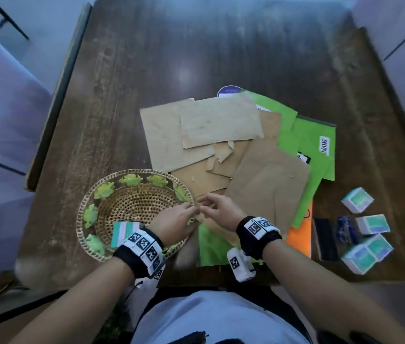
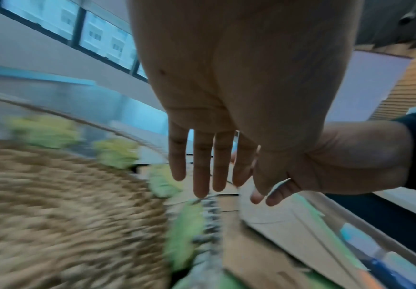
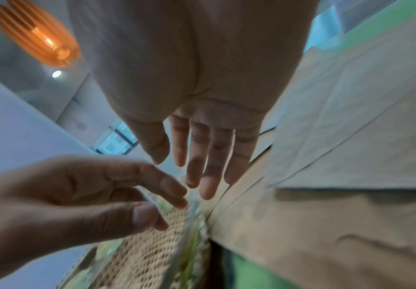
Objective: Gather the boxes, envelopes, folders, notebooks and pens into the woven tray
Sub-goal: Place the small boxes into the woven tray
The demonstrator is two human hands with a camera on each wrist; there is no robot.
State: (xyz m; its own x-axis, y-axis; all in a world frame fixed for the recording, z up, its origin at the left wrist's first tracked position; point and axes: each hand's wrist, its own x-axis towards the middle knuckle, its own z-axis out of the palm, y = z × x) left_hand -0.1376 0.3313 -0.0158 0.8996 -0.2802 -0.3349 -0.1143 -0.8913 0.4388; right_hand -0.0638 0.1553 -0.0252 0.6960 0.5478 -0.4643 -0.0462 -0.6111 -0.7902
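The round woven tray (image 1: 134,202) with green leaves on its rim lies at the table's front left. A small white and teal box (image 1: 123,230) lies in it, partly hidden by my left wrist. My left hand (image 1: 184,214) hovers over the tray's right rim with straight fingers (image 2: 201,176) and holds nothing. My right hand (image 1: 207,203) is just right of it, above the near edge of the brown envelopes (image 1: 221,142). Its fingers (image 3: 209,176) are relaxed and empty. Green folders (image 1: 313,145) lie under the envelopes.
Several small teal boxes (image 1: 372,223) sit at the table's right front. Blue pens (image 1: 344,230) and a black notebook (image 1: 324,240) lie next to them. An orange folder (image 1: 302,234) pokes out beneath the pile. The dark wooden table (image 1: 159,70) stretches beyond.
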